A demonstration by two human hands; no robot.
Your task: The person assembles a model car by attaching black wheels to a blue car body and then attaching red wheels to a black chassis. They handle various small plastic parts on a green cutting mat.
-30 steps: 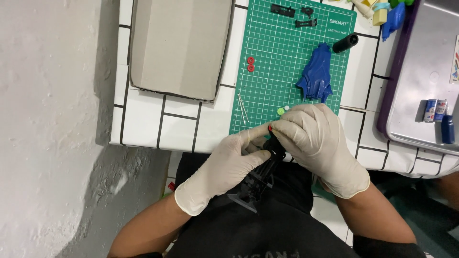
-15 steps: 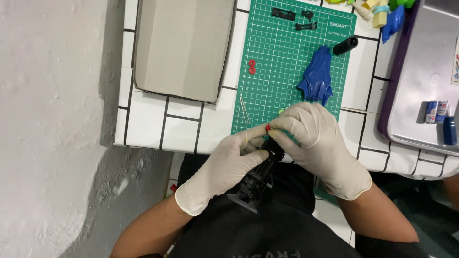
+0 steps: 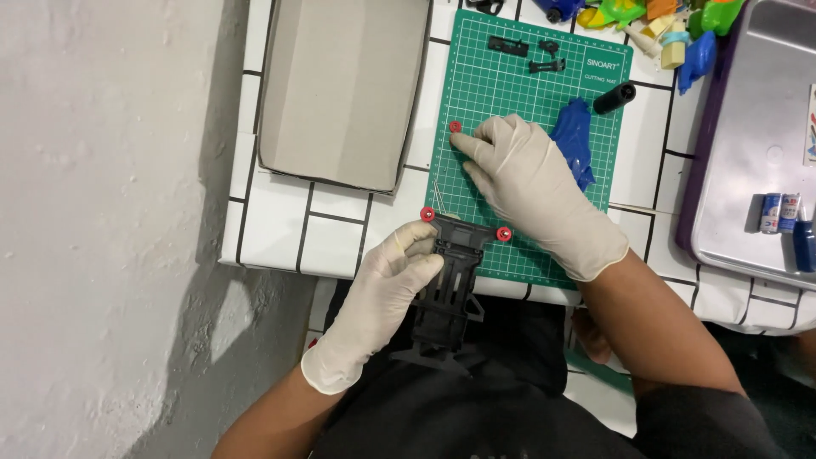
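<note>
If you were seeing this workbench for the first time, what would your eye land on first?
Probably the two white-gloved hands: the left hand grips a black plastic frame with small red rollers at its front corners, held over the person's lap at the table edge. The right hand reaches across the green cutting mat towards a small red ring. A blue plastic part lies just beside that hand.

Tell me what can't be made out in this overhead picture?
- Blue plastic part: the right hand hides its near side.
- Colourful plastic pieces: cut off by the top edge.
- Metal tray: runs off the right edge.
- Black chassis: the left hand covers its left side.
- Small red roller: too small to see detail.
</note>
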